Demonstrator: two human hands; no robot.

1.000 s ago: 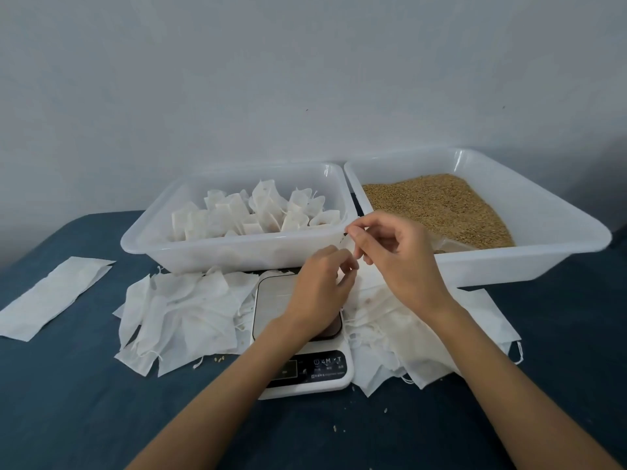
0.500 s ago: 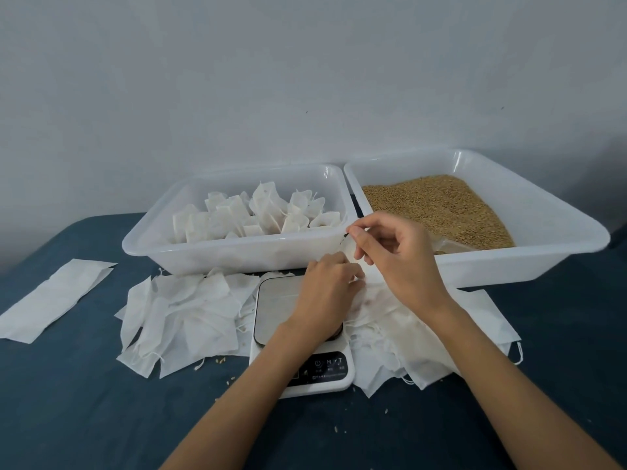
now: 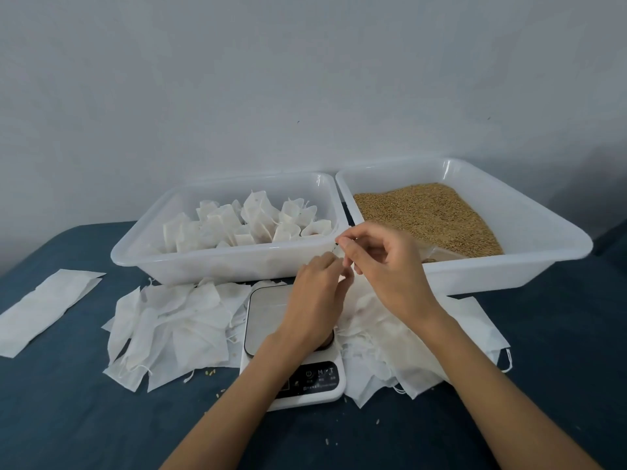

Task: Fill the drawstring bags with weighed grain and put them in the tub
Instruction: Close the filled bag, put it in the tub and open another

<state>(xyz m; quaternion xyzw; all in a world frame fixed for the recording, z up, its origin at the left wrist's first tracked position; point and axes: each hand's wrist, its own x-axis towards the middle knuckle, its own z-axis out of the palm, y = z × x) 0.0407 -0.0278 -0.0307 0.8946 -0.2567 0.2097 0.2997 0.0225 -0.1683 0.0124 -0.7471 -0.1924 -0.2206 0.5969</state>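
left hand (image 3: 317, 300) over scale (image 3: 264, 320), fingers curled on something white, probably a bag, mostly hidden | right hand (image 3: 383, 266) at its 1 o'clock, pinching thin drawstring (image 3: 336, 247) | filled bags (image 3: 251, 222) in tub (image 3: 203, 262) at 11 o'clock | grain (image 3: 427, 215) at 1 o'clock | empty bags (image 3: 176, 320) at 9 o'clock of scale

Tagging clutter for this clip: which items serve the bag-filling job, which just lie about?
In use: left hand and right hand pinching a drawstring; white digital scale; grain tub; tub of filled bags; empty white bags.
Idle: flat white strip; spilled grains.
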